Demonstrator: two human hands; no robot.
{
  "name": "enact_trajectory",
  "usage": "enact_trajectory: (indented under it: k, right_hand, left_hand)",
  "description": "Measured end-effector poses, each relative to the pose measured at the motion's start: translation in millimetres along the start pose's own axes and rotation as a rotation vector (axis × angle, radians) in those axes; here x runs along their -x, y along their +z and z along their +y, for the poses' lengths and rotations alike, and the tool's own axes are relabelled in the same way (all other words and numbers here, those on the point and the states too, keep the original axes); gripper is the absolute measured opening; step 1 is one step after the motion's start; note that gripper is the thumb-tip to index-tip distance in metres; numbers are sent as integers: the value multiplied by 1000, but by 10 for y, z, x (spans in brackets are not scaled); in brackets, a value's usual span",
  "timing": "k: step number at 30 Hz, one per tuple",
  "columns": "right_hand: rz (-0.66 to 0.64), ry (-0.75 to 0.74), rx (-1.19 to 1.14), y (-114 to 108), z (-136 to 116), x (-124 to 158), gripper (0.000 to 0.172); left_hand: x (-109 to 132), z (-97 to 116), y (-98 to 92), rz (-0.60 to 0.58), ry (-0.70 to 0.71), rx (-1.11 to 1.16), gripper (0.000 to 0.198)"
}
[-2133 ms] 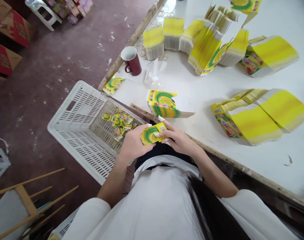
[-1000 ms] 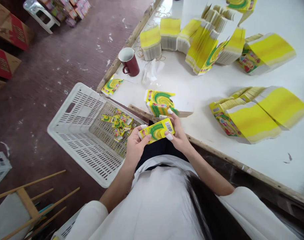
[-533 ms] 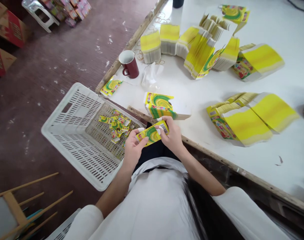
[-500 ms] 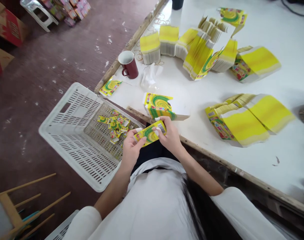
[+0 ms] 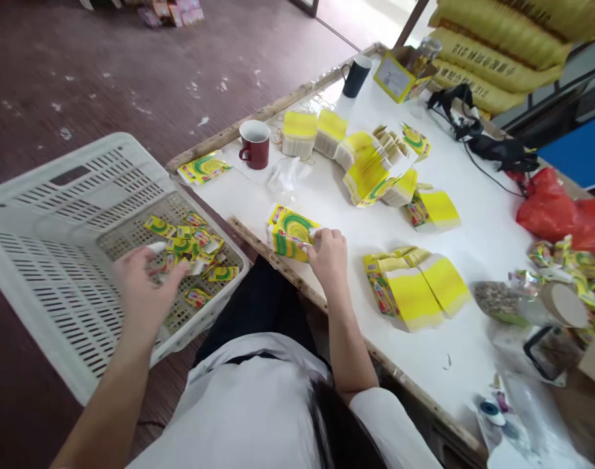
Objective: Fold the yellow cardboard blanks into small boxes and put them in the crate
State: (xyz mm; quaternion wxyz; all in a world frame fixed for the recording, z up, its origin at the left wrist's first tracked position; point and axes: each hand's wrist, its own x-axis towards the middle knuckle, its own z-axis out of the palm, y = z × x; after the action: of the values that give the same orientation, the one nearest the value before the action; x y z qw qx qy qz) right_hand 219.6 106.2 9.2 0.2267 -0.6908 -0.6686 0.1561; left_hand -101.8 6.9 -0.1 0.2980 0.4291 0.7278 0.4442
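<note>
My left hand (image 5: 148, 280) hangs over the white plastic basket (image 5: 67, 234), blurred, with thumb and fingers apart and no carton seen in it. Below it, on the basket floor, lie several small yellow-green folded cartons (image 5: 194, 244). At the table's near edge is a stack of flat printed cartons (image 5: 292, 228) in yellow and green. My right hand (image 5: 329, 254) reaches to this stack's right side, its thumb and fingertips closed on the edge of a top carton. How many cartons the fingers grip is hidden.
A maroon mug (image 5: 255, 146) and crumpled clear plastic (image 5: 287, 176) stand beyond the stack. More yellow carton bundles (image 5: 419, 286) lie on the white table (image 5: 473, 215). A dark mug (image 5: 357, 77), a red bag (image 5: 561, 208) and a jar (image 5: 502, 299) are farther off. Wooden strips edge the table.
The carton held between both hands is gone from them. My left hand has moved left over the basket and opened; my right hand has moved onto the stack. The view has turned.
</note>
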Motion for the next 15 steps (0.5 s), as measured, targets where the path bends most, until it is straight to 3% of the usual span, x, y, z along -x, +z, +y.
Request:
enact_trajectory:
  k: [2,5,7,10,13,15]
  right_hand:
    - [4,10,-27,-22,-42,13,25]
    - [17,34,-184,-96,-119,119,25]
    - [-16,32,-338,-130,-183,263,25]
    - [-193,-29,-598,-92,-301,552,25]
    - [-413,-55,-913,39,-414,815,33]
    - [-463,-26,-1076,127,-465,913,44]
  left_hand:
    - [92,139,302,66,16,22,57]
    - [225,320,742,-246,-98,350,62]
    - [307,428,977,-364,-129,637,74]
    - [398,619,1218,-336,-108,973,80]
    - [425,808,1336,-331,-98,1070,73]
    - [412,872,1371,-254,-100,1095,71]
